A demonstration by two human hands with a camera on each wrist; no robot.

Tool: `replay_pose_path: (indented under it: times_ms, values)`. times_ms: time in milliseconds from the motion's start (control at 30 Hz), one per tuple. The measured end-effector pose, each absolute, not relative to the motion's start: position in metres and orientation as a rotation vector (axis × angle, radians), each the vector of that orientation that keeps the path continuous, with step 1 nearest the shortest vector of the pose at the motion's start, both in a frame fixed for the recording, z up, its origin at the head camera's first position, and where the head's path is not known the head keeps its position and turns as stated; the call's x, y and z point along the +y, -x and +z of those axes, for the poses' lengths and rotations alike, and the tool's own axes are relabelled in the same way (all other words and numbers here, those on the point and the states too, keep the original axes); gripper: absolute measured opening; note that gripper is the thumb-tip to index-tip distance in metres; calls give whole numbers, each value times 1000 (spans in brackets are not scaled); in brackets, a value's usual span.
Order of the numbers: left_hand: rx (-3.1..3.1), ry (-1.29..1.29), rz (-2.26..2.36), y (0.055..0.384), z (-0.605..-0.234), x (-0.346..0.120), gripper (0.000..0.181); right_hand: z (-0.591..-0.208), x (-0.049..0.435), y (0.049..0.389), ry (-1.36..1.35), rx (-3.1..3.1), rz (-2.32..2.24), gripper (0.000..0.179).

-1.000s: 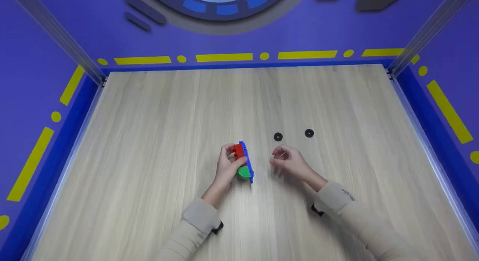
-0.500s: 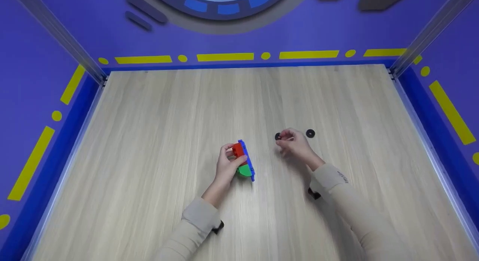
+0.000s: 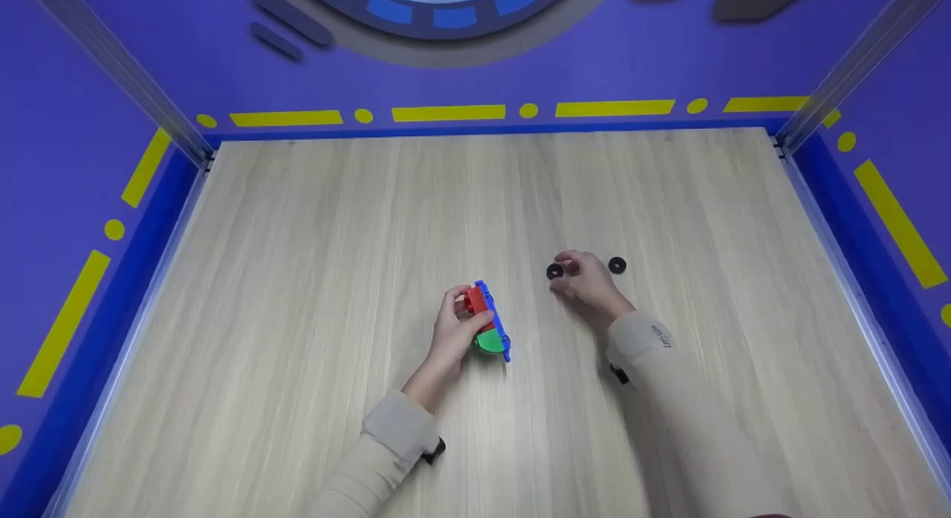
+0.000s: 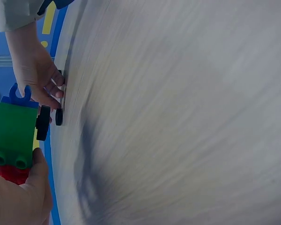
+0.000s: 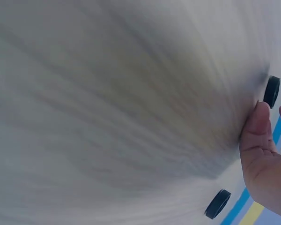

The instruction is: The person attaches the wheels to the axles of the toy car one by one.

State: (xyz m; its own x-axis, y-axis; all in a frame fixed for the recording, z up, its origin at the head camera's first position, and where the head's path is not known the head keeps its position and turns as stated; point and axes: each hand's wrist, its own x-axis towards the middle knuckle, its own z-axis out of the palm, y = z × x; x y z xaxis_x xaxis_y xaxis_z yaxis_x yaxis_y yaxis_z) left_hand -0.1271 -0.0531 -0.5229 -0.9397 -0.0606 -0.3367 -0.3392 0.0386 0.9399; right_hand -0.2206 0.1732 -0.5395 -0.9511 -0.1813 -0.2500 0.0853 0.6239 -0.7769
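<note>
Moving forward over the past second, your right hand (image 3: pixel 589 280) has brought its parted, empty fingers beside a black wheel (image 3: pixel 554 271), within grasp, while your left hand (image 3: pixel 450 328) grips the toy (image 3: pixel 495 323).

Blue base (image 3: pixel 496 322); red brick (image 3: pixel 478 299); green curved block (image 3: pixel 489 342); black rings (image 5: pixel 218 204); pale wood-grained worktop (image 3: pixel 356 243); violet-blue wall (image 3: pixel 475 87), yellow-dashed and dotted.

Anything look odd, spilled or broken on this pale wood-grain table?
Nothing looks spilled or visibly broken. Slightly odd: the red, green and blue plastic toy vehicle is tipped sideways in the left hand, and two round black wheels lie on the table, not fitted to it.
</note>
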Motion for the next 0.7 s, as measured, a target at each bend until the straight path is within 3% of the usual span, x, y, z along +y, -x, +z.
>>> replay_pose_path:
  times_ms: [333, 700]
  values:
    - [2101, 400, 2006, 127, -523, -52, 53, -544, 168, 220, 214, 2733, -922, 45]
    - [2115, 394, 1973, 125, -521, -52, 53, -545, 166, 219, 162, 2753, -909, 37]
